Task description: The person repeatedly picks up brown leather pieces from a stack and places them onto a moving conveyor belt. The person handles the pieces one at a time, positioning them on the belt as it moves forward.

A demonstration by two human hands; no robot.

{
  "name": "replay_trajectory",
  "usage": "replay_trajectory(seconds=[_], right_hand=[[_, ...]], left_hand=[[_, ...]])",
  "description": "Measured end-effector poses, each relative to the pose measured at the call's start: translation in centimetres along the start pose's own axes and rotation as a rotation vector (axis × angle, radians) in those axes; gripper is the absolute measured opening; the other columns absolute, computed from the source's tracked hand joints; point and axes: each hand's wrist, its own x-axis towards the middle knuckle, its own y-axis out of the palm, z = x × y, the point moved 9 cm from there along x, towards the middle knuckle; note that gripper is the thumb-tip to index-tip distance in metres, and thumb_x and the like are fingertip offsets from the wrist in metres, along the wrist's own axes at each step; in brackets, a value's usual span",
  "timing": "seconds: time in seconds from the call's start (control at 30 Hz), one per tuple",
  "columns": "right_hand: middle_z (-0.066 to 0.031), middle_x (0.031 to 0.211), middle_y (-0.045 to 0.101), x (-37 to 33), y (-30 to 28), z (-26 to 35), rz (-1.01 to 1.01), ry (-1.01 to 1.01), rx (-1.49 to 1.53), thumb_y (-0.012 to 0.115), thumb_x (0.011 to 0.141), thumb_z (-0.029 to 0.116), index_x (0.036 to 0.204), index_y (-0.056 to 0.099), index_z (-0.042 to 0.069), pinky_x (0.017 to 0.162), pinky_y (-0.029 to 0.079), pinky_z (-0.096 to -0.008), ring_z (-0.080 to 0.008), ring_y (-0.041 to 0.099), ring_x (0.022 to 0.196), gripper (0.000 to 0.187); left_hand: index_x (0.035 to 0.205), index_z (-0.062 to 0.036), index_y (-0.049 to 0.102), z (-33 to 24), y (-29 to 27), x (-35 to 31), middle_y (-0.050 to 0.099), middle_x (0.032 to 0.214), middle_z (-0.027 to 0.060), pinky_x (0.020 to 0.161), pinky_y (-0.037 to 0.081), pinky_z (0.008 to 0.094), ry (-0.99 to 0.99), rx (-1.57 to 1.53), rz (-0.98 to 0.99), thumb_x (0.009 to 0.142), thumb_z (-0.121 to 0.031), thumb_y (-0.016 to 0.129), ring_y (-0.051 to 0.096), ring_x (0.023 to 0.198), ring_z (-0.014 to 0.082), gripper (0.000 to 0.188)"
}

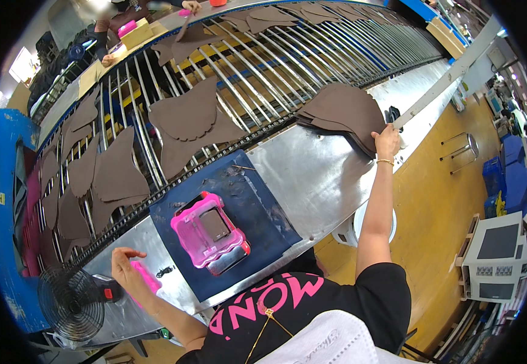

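At the right end of the metal table, my right hand (pixel 387 143) has its fingers closed at the edge of a stack of brown, leather-like cut pieces (pixel 343 109). The stack overhangs slightly toward the roller conveyor, its pieces fanned a little. My left hand (pixel 127 267) is raised over the table's left part, fingers apart, with nothing in it. Just beside it lies a bright pink object (pixel 146 276), partly hidden by my wrist. Between my hands, a pink scalloped plastic box (pixel 201 233) with a dark rectangular thing inside rests on a dark blue mat (pixel 263 212).
A moving-bar conveyor (pixel 263 79) bears several brown pieces (pixel 184 115) across the far side. A black wire fan (pixel 72 303) stands at the left, beside a blue machine (pixel 5 200). Another person's hand (pixel 190 6) is across the conveyor. A metal bar (pixel 452 73) slants at the right.
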Motion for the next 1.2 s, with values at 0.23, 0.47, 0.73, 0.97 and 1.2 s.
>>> replay_trajectory(seconds=[0.23, 0.47, 0.73, 0.97, 1.2], right_hand=[[-0.0196, 0.114, 0.058, -1.0, 2.1, -0.5, 0.196, 0.083, 0.087, 0.073, 0.072, 0.048, 0.105, 0.065, 0.001, 0.087, 0.048, -0.0483, -0.0362, 0.055, 0.108, 0.057], [-0.0199, 0.099, 0.065, -1.1, -0.9, 3.0, 0.024, -0.143, 0.136, 0.061, 0.088, 0.026, 0.118, 0.047, 0.007, 0.078, 0.052, -0.0442, -0.0372, 0.064, 0.085, 0.038], [-0.0096, 0.091, 0.062, -12.5, -16.2, 16.4, 0.101, -0.528, 1.213, 0.053, 0.094, 0.021, 0.117, 0.045, 0.005, 0.04, 0.049, -0.0244, -0.0121, 0.061, 0.065, 0.029], [-0.0122, 0.088, 0.062, -25.6, -18.4, 25.4, 0.771, -0.819, 1.899, 0.057, 0.092, 0.012, 0.114, 0.039, 0.004, 0.034, 0.043, -0.0206, -0.0076, 0.055, 0.056, 0.03], [-0.0153, 0.086, 0.069, -32.5, -17.4, 29.2, 0.692, -1.195, 1.433, 0.066, 0.086, 0.011, 0.109, 0.052, 0.0, 0.063, 0.05, -0.0265, -0.0169, 0.067, 0.073, 0.029]], left_hand=[[0.076, 0.0009, 0.052, -0.1, 0.5, -0.4, 0.052, 0.067, 0.0044, 0.059, 0.04, 0.0249, -0.042, -0.062, -0.01, 0.098, -0.029, 0.047, 0.054, 0.058, 0.0122, 0.037], [0.081, 0.0014, 0.056, 0.1, 0.3, -0.2, 0.052, 0.068, 0.0021, 0.058, 0.038, 0.0223, -0.047, -0.059, -0.029, 0.096, -0.021, 0.054, 0.053, 0.058, 0.0101, 0.027], [0.099, -0.0002, 0.064, -6.9, 4.2, 1.2, 0.057, 0.099, 0.0084, 0.07, 0.041, 0.0305, 0.488, 0.061, 0.227, 0.094, -0.028, 0.055, 0.056, 0.091, 0.0196, 0.03], [0.136, -0.0038, 0.039, -7.2, 7.0, 2.6, 0.055, 0.114, 0.0125, 0.053, 0.045, 0.0214, 0.053, -0.361, 0.301, 0.094, -0.023, 0.054, 0.064, 0.071, 0.0162, 0.048], [0.111, 0.0033, 0.057, -6.4, -3.4, 2.0, 0.058, 0.071, 0.0028, 0.046, 0.041, 0.0195, -0.005, -0.218, -0.015, 0.089, -0.008, 0.062, 0.054, 0.055, 0.0073, 0.026]])
